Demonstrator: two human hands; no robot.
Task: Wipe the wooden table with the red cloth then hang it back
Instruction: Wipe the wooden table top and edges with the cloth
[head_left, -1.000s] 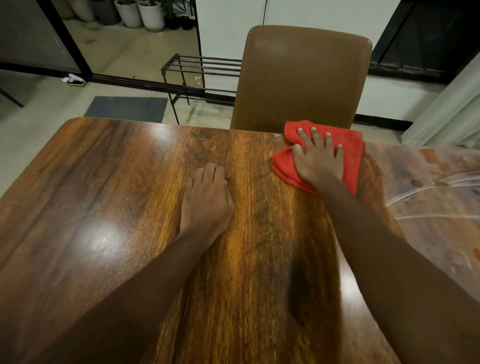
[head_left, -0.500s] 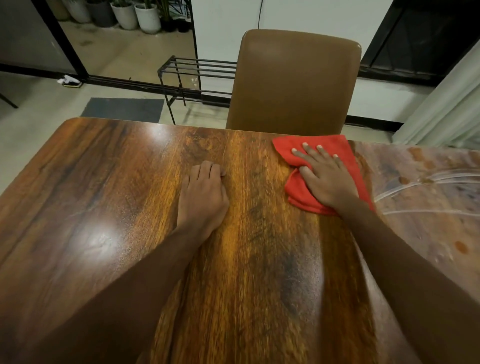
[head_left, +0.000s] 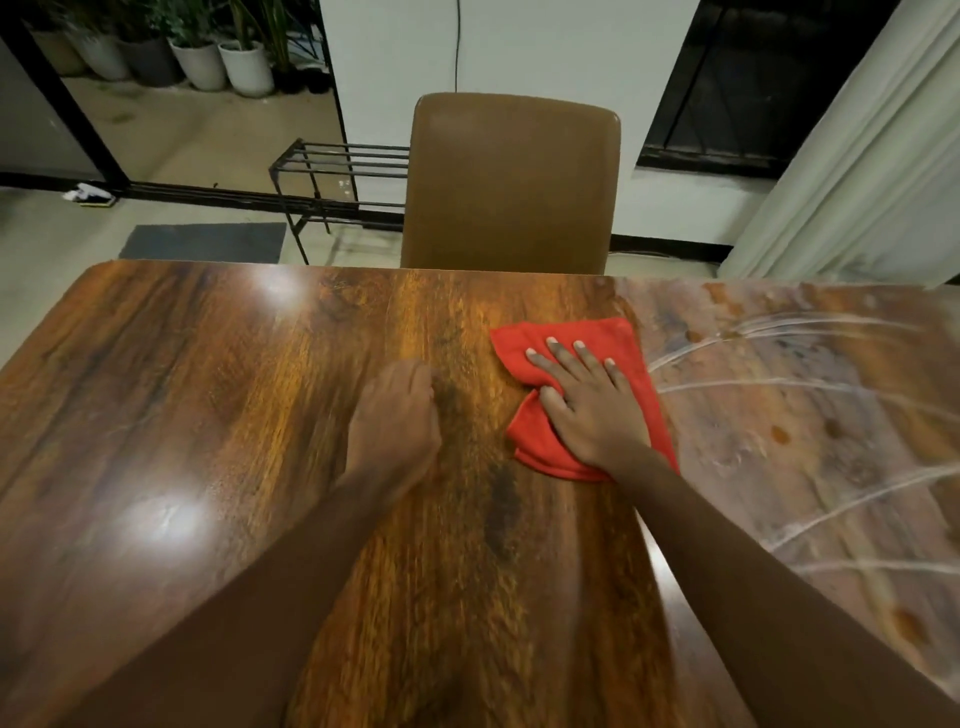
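Extends both forearms from the near edge across the wooden table (head_left: 208, 415). Plants the left hand (head_left: 395, 415) on bare wood, fingers curled under into a fist holding nothing, probably as a brace for the forward lean. Presses the right hand (head_left: 592, 410) flat, fingers (head_left: 563, 358) straight and slightly spread, on the red cloth (head_left: 615, 335) to keep the folded pad against the surface beside the streaked, cloudy area (head_left: 805, 389). Leaves the brown chair (head_left: 511, 187) at the far edge. Shows no identifiable hanging point.
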